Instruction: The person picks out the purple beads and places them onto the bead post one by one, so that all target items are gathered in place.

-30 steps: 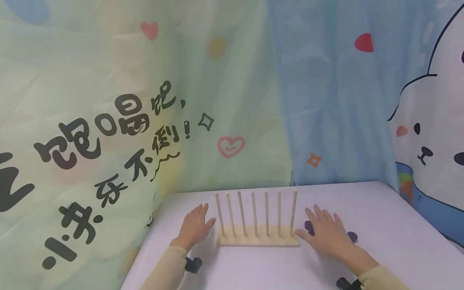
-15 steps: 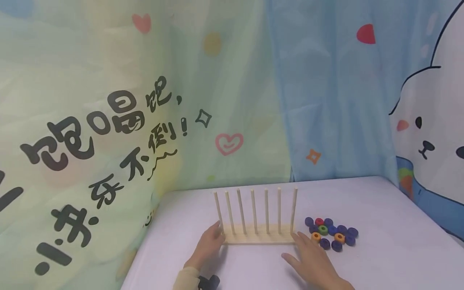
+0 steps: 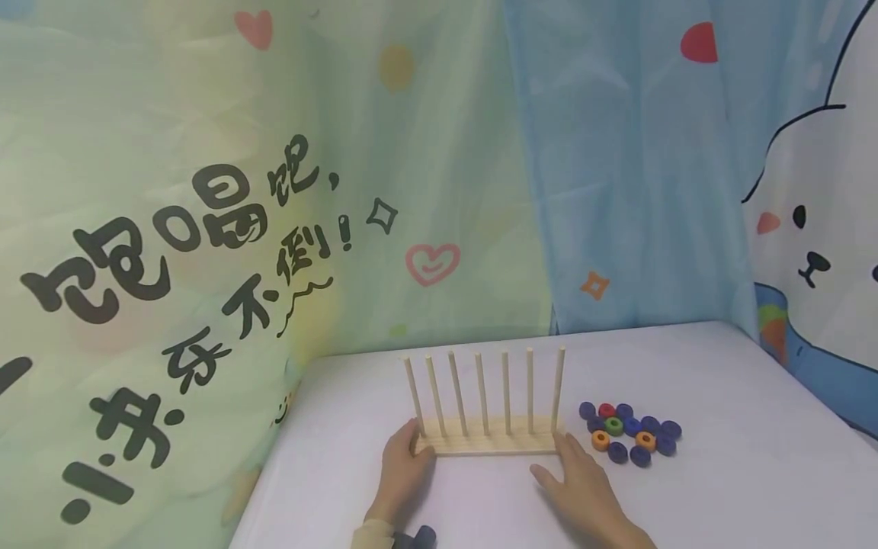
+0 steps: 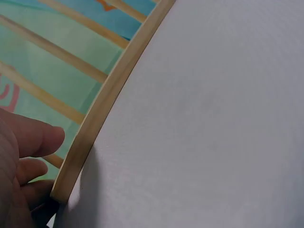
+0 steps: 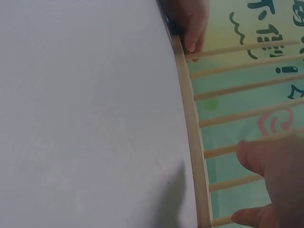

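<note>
A pale wooden peg rack (image 3: 494, 444), a flat base with a row of several upright dowels, stands on the table in the head view. My left hand (image 3: 403, 469) holds the left end of the base, thumb toward the front and fingers around the end. In the left wrist view the thumb (image 4: 42, 137) reaches out over the base while other fingers curl at its corner. At the right end, my right hand (image 3: 583, 484) touches the base with its extended fingers, the thumb spread away from it. Bare dowels (image 5: 247, 88) cross the right wrist view.
A cluster of small round beads lies right of the rack: purple-blue (image 3: 640, 456), orange (image 3: 600, 440), green (image 3: 613, 426) and red (image 3: 607, 409). A white-covered table (image 3: 754, 488) reaches back to a printed curtain (image 3: 439, 175).
Both hands have come in from the sides to the rack's two ends, and the beads came into sight as the right hand moved off them. The head view tilts slightly lower.
</note>
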### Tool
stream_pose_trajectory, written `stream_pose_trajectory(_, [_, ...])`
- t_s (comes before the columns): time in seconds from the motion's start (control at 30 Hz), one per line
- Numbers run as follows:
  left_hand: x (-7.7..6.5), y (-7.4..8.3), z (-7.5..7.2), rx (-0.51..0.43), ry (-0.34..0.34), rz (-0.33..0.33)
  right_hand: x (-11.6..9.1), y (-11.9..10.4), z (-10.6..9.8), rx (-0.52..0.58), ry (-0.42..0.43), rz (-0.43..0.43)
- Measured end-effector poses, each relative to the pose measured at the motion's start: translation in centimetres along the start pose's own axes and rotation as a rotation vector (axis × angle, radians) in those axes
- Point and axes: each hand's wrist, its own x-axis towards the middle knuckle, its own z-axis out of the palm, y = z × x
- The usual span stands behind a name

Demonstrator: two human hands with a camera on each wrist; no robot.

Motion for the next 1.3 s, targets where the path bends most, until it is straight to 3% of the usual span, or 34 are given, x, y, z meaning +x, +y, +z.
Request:
stream_pose_trajectory(0.5, [0.0,-1.3,0.1,-0.016,0.012,0.033,0.7,2.1,1.4,0.116,0.269,-0.085])
stream_pose_trajectory(0.67, [-0.2,-1.3,0.2,0.000,0.012,0.047,0.9,3.1,0.5,0.103,0.448,-0.070])
stream_pose_trajectory(0.83, [-0.2,-1.1,0.0,0.020,0.027,0.056,1.2,4.5,-1.2,0.105,0.559,-0.003])
stream_pose_trajectory(1.07, [-0.1,-1.0,-0.1,0.040,0.033,0.043,1.1,6.1,-3.4,0.117,0.528,0.165])
stream_pose_trajectory(1.3, [-0.2,-1.2,0.1,0.046,0.030,0.043,0.9,7.8,-4.9,0.088,0.430,0.240])
